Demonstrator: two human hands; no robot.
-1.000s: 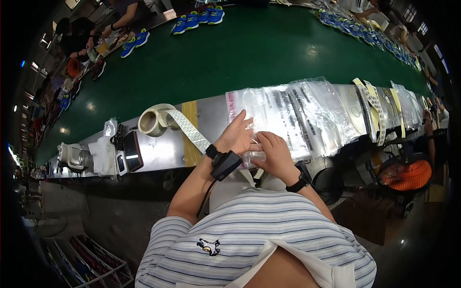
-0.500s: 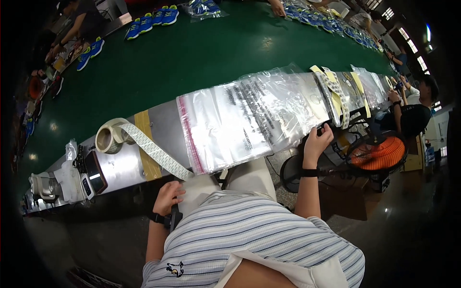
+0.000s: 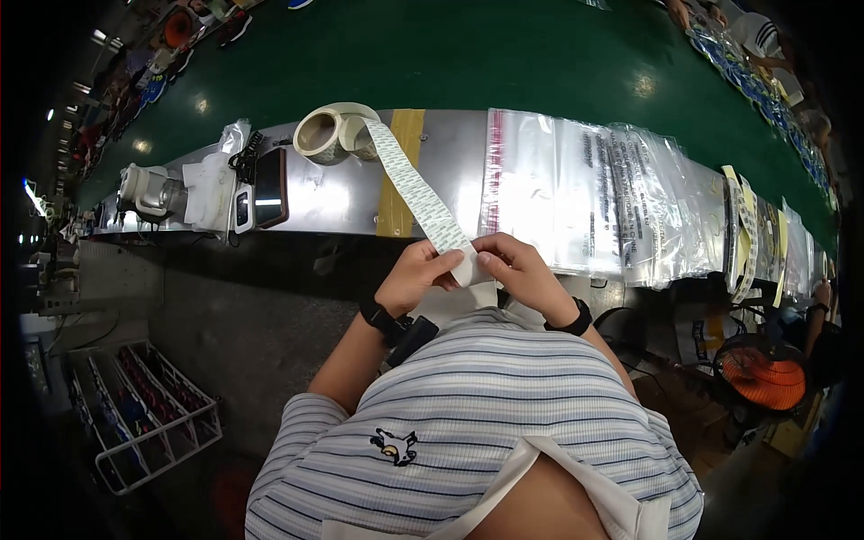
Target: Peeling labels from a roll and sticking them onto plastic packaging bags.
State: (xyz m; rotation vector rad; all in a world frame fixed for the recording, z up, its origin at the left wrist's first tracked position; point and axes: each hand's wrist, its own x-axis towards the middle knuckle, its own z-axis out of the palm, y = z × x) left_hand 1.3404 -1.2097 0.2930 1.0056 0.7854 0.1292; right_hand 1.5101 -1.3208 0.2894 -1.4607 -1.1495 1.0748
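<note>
Head view: both hands are working at the free end of a white label strip (image 3: 423, 202) that is running from a roll (image 3: 328, 132) standing on the metal bench edge (image 3: 342, 202) down to the person's chest. The left hand (image 3: 416, 276) is pinching the strip's end between thumb and fingertips; the right hand (image 3: 522, 274) is gripping the same end from the other side, fingers curled closed on it. The strip is hanging taut and slightly twisted across the yellow stripe (image 3: 400, 171).

To do this step well, judging from the grip, the two hands should be keeping the strip flat and tensioned while one thumb is separating a single label, not creasing the backing.

Clear plastic bags (image 3: 576, 189) are lying stacked just right of the strip. A phone (image 3: 270, 187) is lying left of the roll.
</note>
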